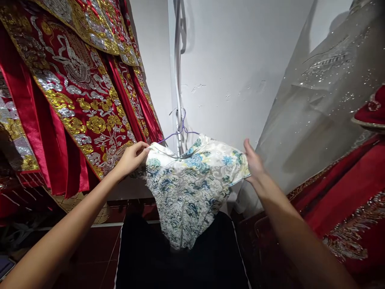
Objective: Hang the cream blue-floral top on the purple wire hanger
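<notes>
A short-sleeved floral blouse (192, 188), cream with blue, green and yellow patterns, hangs on a purple wire hanger (183, 129). Its neckline closes at a small fastening near the top. My left hand (132, 158) pinches the shoulder on the left side between thumb and fingers. At the opposite side, my right hand (255, 162) holds the outstretched sleeve by its cuff; the thumb points up, and the fingers are partly hidden behind the cloth. Below the blouse shows black cloth (180, 269) with white edging on both sides.
A red garment with gold and silver embroidery (90, 108) hangs on the left. To the right are a pale sparkling gown (319, 92) and a red beaded garment (355, 208). A white vertical rail (177, 60) stands before the scuffed white wall (234, 60).
</notes>
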